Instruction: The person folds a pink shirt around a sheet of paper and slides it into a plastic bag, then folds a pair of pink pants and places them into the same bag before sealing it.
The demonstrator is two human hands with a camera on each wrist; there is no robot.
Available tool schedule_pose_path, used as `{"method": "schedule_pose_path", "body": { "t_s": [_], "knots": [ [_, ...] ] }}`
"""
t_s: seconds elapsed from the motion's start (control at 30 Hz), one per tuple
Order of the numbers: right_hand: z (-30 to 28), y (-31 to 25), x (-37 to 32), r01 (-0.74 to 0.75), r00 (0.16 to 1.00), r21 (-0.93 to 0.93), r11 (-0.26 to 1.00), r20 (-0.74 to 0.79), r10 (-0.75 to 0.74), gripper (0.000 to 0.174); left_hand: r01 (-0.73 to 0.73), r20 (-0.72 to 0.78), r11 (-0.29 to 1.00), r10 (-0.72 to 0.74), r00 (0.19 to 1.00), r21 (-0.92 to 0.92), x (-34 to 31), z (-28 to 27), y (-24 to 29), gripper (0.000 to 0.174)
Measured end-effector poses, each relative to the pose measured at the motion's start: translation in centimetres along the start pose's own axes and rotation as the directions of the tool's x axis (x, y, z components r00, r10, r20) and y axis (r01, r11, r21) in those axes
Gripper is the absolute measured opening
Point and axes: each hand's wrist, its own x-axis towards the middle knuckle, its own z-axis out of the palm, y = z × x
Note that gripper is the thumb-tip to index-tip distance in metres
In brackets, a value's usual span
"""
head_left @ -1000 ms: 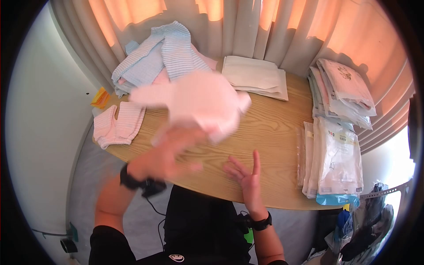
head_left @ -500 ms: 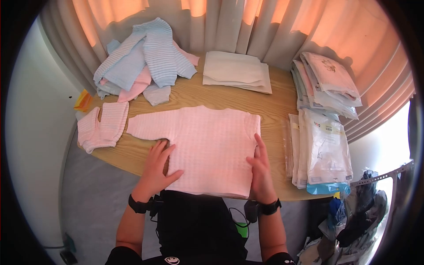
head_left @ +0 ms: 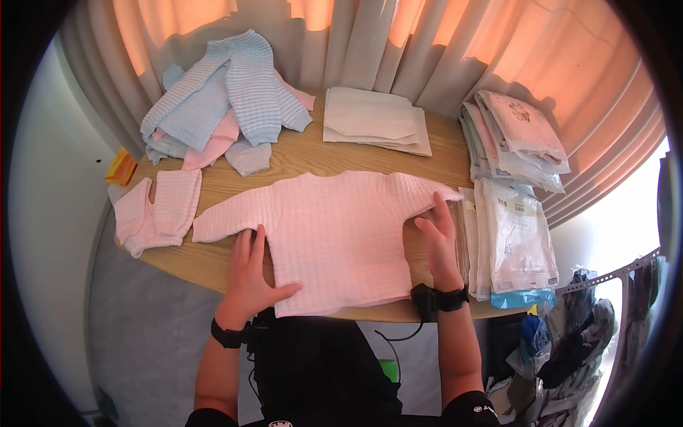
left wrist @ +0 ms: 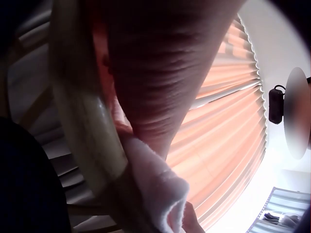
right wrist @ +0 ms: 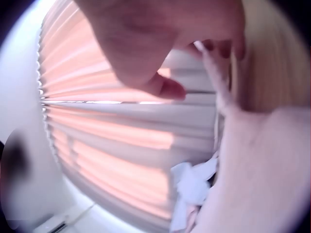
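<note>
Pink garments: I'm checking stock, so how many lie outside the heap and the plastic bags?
2: a long-sleeved top spread at the front middle of the table, and a smaller striped garment left of it. Any underneath would be hidden.

Wording: none can be read. White packet [head_left: 523,245], right of the pink top [head_left: 338,242]: a yellowish printed band, small coloured dots and a line drawing are borne; lettering too small to be deciphered. Pink packet [head_left: 541,135], beyond and to the right of the pink top: a dark printed motif is displayed, subject unclear. Black shirt, on the near side of the pink top: white marks [head_left: 486,409] are carried on the right sleeve, illegible; a white emblem [head_left: 281,423] is partly cut off.
</note>
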Motion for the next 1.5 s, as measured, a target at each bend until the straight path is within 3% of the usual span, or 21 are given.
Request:
{"method": "schedule_pose_path", "body": {
  "t_s": [0.03,0.07,0.13,0.27,0.33,0.37,0.43,0.47,0.53,0.67,0.77,0.83,0.87,0.93,1.07,1.13,1.27,1.33,1.37,1.43,1.5],
  "knots": [
    [-0.5,0.2,0.1,0.126,0.989,-0.21,0.97,-0.046,-0.138,0.076,0.001,0.0,1.0,-0.001,1.0,-0.007,0.1,0.1,0.0,0.115],
    [-0.9,0.1,0.3,0.122,0.99,-0.218,0.968,-0.044,-0.135,0.076,-0.001,-0.016,1.0,0.001,1.0,-0.011,0.0,0.1,0.0,0.113],
    [-1.3,0.0,0.8,0.005,0.997,0.035,0.999,-0.071,-0.003,0.077,0.001,-0.024,1.0,-0.001,1.0,-0.019,-0.1,0.0,0.3,0.11],
    [0.6,-1.3,-0.1,0.061,0.964,-0.011,0.998,-0.258,-0.062,0.07,0.019,-0.112,0.999,-0.013,0.994,0.049,0.4,0.4,0.1,0.09],
    [3.1,-3.4,-0.6,0.308,0.881,-0.622,0.719,-0.099,-0.463,0.06,0.024,-0.145,0.999,-0.018,0.989,0.037,0.3,0.9,-0.2,0.083],
    [4.0,-4.3,-0.3,0.306,0.883,-0.622,0.721,-0.098,-0.458,0.06,0.051,-0.218,0.998,-0.04,0.975,0.044,0.4,1.1,-0.1,0.08],
    [5.6,-5.9,1.7,0.461,0.863,-0.728,0.507,0.235,-0.447,0.052,0.077,-0.286,0.996,-0.058,0.957,0.054,0.5,1.3,0.3,0.078],
    [5.9,-6.0,3.2,0.459,0.864,-0.727,0.51,0.232,-0.447,0.052,0.14,-0.289,0.986,-0.11,0.951,0.086,0.5,1.2,0.6,0.077],
    [6.6,-5.7,6.8,0.499,0.86,-0.657,0.565,0.457,-0.227,0.049,0.203,-0.3,0.972,-0.16,0.941,0.121,0.5,1.2,0.7,0.076],
    [7.5,-3.3,14.2,0.515,0.829,-0.621,0.591,0.535,-0.161,0.047,0.231,-0.28,0.952,-0.171,0.945,0.201,0.5,1.4,0.5,0.073],
    [6.4,-0.1,18.0,0.582,0.813,-0.686,0.437,0.489,-0.316,0.045,0.236,-0.278,0.951,-0.176,0.944,0.2,0.3,1.5,0.3,0.073],
    [5.5,1.1,19.6,0.532,0.812,-0.84,0.106,0.471,-0.345,0.045,0.228,-0.286,0.954,-0.167,0.944,0.195,0.3,1.5,0.3,0.073],
    [5.4,1.2,19.8,0.532,0.809,-0.841,0.096,0.471,-0.352,0.045,0.242,-0.269,0.953,-0.188,0.945,0.183,0.3,1.4,0.5,0.072],
    [4.9,1.5,19.8,0.488,0.835,-0.866,-0.109,0.5,-0.23,0.046,0.25,-0.258,0.953,-0.203,0.945,0.168,0.5,1.3,0.5,0.072],
    [5.3,0.6,19.0,0.501,0.802,-0.85,-0.166,0.527,-0.279,0.042,0.238,-0.288,0.954,-0.18,0.941,0.181,0.4,1.5,0.4,0.072],
    [6.1,-1.4,18.0,0.41,0.909,-0.908,0.083,0.399,-0.121,0.032,0.225,-0.297,0.956,-0.164,0.941,0.185,0.3,1.5,0.3,0.072],
    [4.9,-0.5,19.5,0.453,0.887,-0.875,0.174,0.422,-0.186,0.023,0.226,-0.298,0.956,-0.164,0.94,0.186,0.4,1.4,0.4,0.071],
    [4.8,-0.7,20.0,0.604,0.728,-0.777,0.177,0.447,-0.52,0.02,0.227,-0.296,0.957,-0.168,0.94,0.178,0.4,1.4,0.4,0.071],
    [5.1,-1.3,19.6,0.604,0.731,-0.776,0.18,0.449,-0.514,0.02,0.215,-0.314,0.958,-0.149,0.938,0.187,0.4,1.5,0.3,0.071],
    [6.4,-4.7,17.7,0.652,0.407,-0.754,-0.076,0.433,-0.804,0.017,0.213,-0.327,0.958,-0.142,0.934,0.192,0.3,1.6,0.2,0.071],
    [7.7,-7.8,15.1,0.679,0.345,-0.729,-0.086,0.419,-0.84,0.017,0.209,-0.329,0.957,-0.136,0.934,0.199,0.3,1.7,0.2,0.072]
  ]
}}
